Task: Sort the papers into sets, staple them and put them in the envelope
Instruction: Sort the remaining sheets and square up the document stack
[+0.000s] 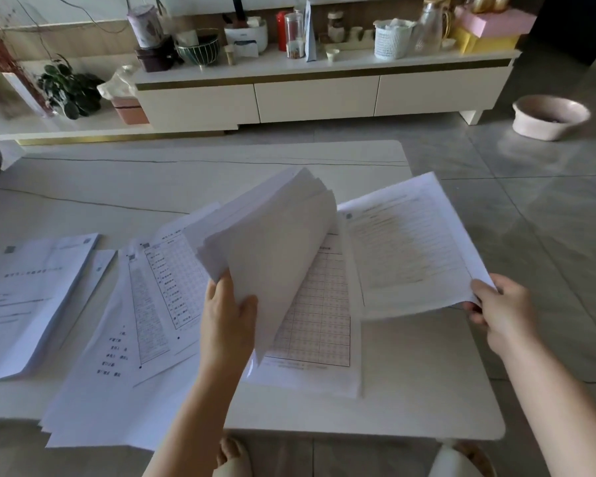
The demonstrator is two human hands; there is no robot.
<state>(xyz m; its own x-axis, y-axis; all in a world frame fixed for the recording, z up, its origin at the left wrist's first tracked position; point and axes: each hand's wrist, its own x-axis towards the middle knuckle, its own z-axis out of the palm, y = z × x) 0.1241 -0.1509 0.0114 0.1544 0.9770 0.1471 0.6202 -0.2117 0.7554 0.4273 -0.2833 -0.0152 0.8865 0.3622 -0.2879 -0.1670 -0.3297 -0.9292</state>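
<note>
Up front, the left hand (228,313) grips a thick stack of papers (269,242) raised above the white table (410,380), while the right hand (503,309) pinches 1 printed sheet (410,242) by its corner. Beneath lies a gridded sheet (319,325); more sorted papers (117,321) spread leftward.

Both hands (228,315) (499,311) raised, fingers pinched

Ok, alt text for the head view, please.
The left hand holds up a thick stack of papers while the right hand pinches a single printed sheet over a white table. More sheets lie spread at left.
</note>
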